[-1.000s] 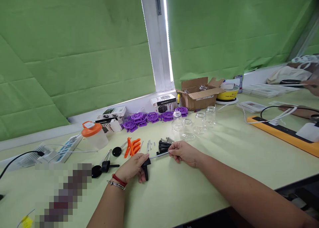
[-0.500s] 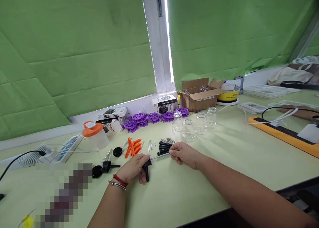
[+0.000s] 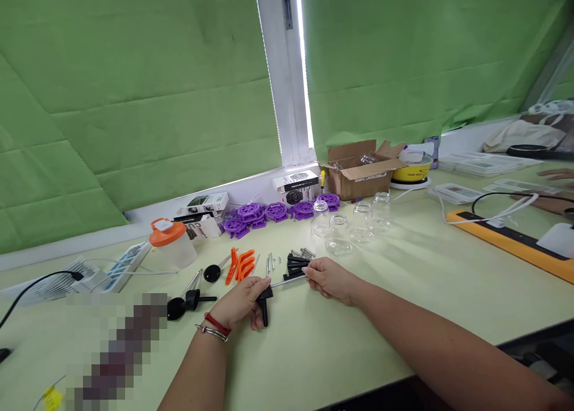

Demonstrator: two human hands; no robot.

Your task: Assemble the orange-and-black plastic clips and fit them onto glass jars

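My left hand point(image 3: 244, 300) is closed on a black part point(image 3: 264, 311) with a stem that points down toward the table. A thin metal rod point(image 3: 287, 280) runs from that part to my right hand point(image 3: 325, 277), whose fingers pinch its far end. Just behind my right hand lie several black parts point(image 3: 293, 262) and small springs point(image 3: 304, 253). Orange handles point(image 3: 244, 265) and thin metal pins point(image 3: 270, 262) rest beyond my left hand. Black round pieces with metal rods point(image 3: 176, 307) are to its left.
Glass jars point(image 3: 339, 237) stand behind my right hand. Purple wheel-like parts point(image 3: 275, 212), small boxes point(image 3: 296, 186) and an open carton point(image 3: 359, 180) line the back. An orange-lidded container point(image 3: 173, 243) is at left, an orange-edged power strip point(image 3: 515, 243) at right.
Another person's hand has come into view at the far right edge. My own hands and the pieces they hold look almost unmoved.
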